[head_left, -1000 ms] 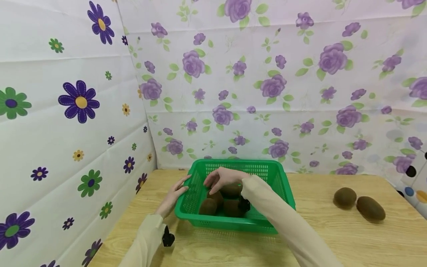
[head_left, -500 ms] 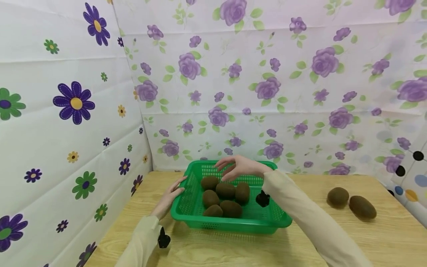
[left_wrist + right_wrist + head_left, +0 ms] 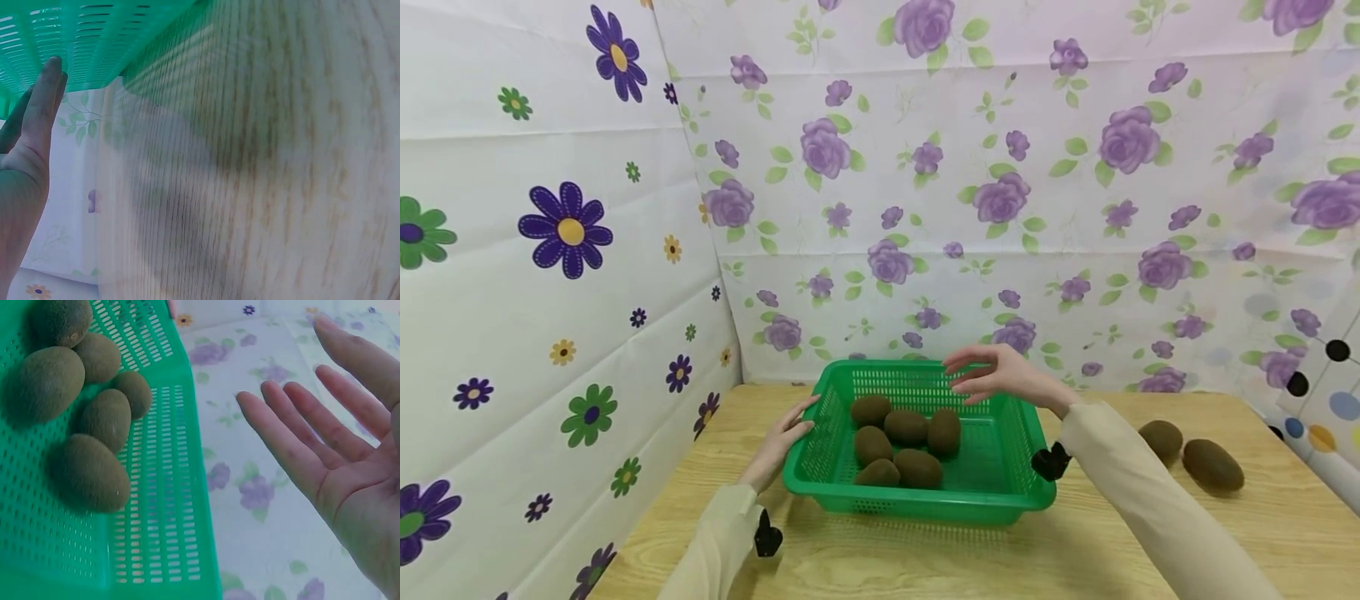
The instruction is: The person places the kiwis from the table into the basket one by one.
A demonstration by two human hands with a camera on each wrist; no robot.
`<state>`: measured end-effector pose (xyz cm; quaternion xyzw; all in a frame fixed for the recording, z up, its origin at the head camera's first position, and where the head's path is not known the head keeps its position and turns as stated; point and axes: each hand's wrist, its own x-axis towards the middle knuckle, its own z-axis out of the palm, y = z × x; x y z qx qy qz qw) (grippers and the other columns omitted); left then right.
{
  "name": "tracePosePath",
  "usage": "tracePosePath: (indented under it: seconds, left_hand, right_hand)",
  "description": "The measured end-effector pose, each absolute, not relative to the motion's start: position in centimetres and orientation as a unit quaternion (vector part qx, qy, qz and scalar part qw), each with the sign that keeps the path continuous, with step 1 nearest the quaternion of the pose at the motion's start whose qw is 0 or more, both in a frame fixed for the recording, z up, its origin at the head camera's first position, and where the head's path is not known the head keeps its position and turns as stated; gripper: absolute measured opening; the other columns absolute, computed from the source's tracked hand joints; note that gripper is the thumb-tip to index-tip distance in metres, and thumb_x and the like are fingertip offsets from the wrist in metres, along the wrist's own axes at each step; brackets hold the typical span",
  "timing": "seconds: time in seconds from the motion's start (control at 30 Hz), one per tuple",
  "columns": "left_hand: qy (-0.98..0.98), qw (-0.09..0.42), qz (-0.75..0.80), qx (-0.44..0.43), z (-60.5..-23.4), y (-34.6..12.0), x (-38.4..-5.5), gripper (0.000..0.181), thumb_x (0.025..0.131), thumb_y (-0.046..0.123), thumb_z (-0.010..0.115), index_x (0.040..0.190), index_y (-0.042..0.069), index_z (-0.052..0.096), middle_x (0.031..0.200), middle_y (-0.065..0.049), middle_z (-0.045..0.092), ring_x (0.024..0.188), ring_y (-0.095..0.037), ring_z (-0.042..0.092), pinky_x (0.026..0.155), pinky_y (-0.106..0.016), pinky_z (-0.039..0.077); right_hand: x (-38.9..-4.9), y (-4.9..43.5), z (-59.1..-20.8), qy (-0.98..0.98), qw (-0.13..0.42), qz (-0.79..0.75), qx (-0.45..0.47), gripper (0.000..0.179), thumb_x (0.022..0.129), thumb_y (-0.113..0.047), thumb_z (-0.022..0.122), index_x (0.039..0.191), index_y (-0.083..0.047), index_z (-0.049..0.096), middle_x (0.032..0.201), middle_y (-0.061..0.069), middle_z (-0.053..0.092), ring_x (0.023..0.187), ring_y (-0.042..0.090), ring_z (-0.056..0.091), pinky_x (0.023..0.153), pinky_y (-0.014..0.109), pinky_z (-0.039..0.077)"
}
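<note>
A green slotted plastic basket [image 3: 925, 498] stands on the table with several brown fuzzy kiwis [image 3: 906, 427] grouped in its left half. My left hand [image 3: 777, 446] rests against the basket's left side, its straight fingers at the rim; the left wrist view shows those fingers [image 3: 44, 103] flat along the slotted wall. Above the basket's back right part is my right hand [image 3: 1011, 375], holding nothing. In the right wrist view its fingers [image 3: 300, 428] are spread loosely, apart from the basket and the kiwis [image 3: 94, 472] inside.
Two more kiwis lie on the wooden table [image 3: 1120, 517] to the right, one [image 3: 1213, 465] in full sight and the other [image 3: 1162, 440] partly behind the right sleeve. Flower-patterned cloth [image 3: 1045, 208] hangs behind the table and on its left side.
My right hand has risen from among the kiwis and moved right, uncovering them. My left hand stays at the basket's left rim.
</note>
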<state>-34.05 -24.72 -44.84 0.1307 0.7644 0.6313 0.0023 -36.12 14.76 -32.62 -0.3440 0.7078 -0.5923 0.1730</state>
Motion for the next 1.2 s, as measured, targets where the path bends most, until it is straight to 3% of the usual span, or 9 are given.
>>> tracePosePath:
  seconds: [0.33, 0.63, 0.97, 1.2]
  left_hand:
    - [0.766, 0.004, 0.63, 0.127, -44.7, -24.6, -34.1, 0.047, 0.093, 0.029, 0.051, 0.138, 0.026, 0.039, 0.145, -0.003, 0.02, 0.129, -0.03, 0.019, 0.098, -0.054, 0.018]
    - [0.764, 0.008, 0.631, 0.135, -44.7, -24.7, -34.1, 0.048, 0.094, 0.026, 0.049, 0.14, 0.02, 0.037, 0.146, -0.006, 0.018, 0.129, -0.032, 0.017, 0.099, -0.054, 0.016]
    - [0.763, -0.005, 0.629, 0.149, -44.6, -24.6, -34.0, 0.046, 0.096, 0.022, 0.048, 0.14, 0.018, 0.036, 0.145, -0.007, 0.02, 0.128, -0.033, 0.02, 0.098, -0.054, 0.017]
    - [0.765, 0.0, 0.627, 0.146, -44.8, -24.6, -34.2, 0.047, 0.096, 0.021, 0.047, 0.141, 0.018, 0.036, 0.146, -0.007, 0.018, 0.128, -0.033, 0.019, 0.098, -0.055, 0.018]
  right_hand:
    - [-34.2, 20.6, -34.5, 0.712, 0.047, -0.631, -0.304, 0.042, 0.086, -0.01, 0.063, 0.124, 0.001, 0.05, 0.117, 0.023, 0.05, 0.101, 0.031, 0.054, 0.076, 0.05, 0.045]
    - [-32.2, 26.8, -36.4, 0.748, -0.138, -0.613, -0.212, 0.041, 0.088, -0.009, 0.06, 0.126, 0.001, 0.048, 0.108, 0.018, 0.054, 0.089, 0.016, 0.059, 0.07, 0.033, 0.05]
    - [-30.4, 33.0, -39.5, 0.785, -0.194, -0.574, -0.125, 0.041, 0.088, -0.012, 0.061, 0.126, -0.003, 0.049, 0.108, 0.002, 0.056, 0.089, 0.007, 0.057, 0.069, 0.022, 0.048]
    - [-29.2, 36.7, -41.5, 0.826, -0.264, -0.497, -0.029, 0.042, 0.084, -0.022, 0.067, 0.123, -0.011, 0.055, 0.1, -0.015, 0.056, 0.09, -0.005, 0.049, 0.067, 0.008, 0.038]
